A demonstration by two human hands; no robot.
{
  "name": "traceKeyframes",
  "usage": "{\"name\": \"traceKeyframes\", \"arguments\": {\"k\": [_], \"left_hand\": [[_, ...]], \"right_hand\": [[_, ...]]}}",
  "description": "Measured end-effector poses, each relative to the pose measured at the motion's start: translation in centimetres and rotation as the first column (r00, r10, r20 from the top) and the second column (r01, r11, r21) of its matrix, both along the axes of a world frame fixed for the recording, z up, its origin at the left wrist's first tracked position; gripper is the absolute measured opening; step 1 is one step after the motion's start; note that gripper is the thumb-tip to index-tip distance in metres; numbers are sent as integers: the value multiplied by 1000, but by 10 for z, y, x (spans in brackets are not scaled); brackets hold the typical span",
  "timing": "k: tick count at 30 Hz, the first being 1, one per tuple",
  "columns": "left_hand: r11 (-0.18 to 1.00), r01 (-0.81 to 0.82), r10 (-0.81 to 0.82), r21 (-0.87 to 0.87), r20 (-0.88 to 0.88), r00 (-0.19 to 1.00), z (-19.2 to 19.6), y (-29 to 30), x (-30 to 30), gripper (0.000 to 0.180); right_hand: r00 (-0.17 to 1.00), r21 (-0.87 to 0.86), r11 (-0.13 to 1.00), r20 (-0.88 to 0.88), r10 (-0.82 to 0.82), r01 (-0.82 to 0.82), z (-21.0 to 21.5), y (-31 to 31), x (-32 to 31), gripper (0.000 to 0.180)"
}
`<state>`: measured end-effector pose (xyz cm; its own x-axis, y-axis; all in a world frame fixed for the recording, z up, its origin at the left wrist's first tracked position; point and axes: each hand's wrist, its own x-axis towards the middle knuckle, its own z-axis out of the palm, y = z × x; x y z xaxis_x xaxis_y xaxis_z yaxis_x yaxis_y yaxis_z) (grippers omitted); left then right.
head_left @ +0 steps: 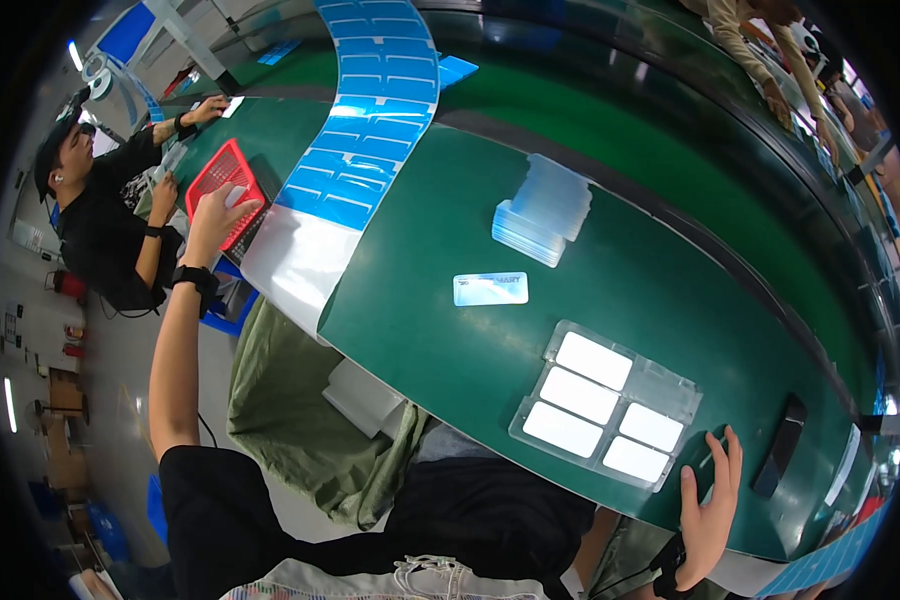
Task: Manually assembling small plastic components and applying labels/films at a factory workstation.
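My left hand reaches out over a red plastic basket at the far left, its fingers closed around a small pale flat piece. Spread fingers show on my right hand, low at the table's near edge with nothing gripped. Just left of it lies a clear plastic tray. White rectangular panels fill several of the tray's compartments, and its top right compartment shows no white panel. Farther back, one pale bluish card lies alone in front of a fanned stack of translucent sheets.
A strip of blue labels on white backing crosses the green table on the left. A black phone-like slab lies at the right. Beyond the basket, a co-worker handles small pieces. Another person's arms reach in at the far right.
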<state>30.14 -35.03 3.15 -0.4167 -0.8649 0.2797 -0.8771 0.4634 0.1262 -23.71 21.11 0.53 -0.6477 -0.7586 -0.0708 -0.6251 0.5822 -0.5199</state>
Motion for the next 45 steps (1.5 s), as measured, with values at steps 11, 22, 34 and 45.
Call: {"name": "traceKeyframes", "arguments": {"k": [11,22,34,45], "left_hand": [[917,273,-317,-291,-114,942,21,65,-116,13],[803,425,-347,418,-253,903,-23,200,-280,44],[803,307,-207,511,-244,947,-26,176,-277,52],[789,284,-149,545,-278,949,13,224,-279,37]], "right_hand": [[999,19,1000,-32,19,-19,-7,-1,-3,48],[999,3,1000,-46,6,-6,-9,-3,2,47],[997,-108,992,-59,55,-61,30,18,30,42],[906,-481,811,75,417,-334,40,-30,72,41]]}}
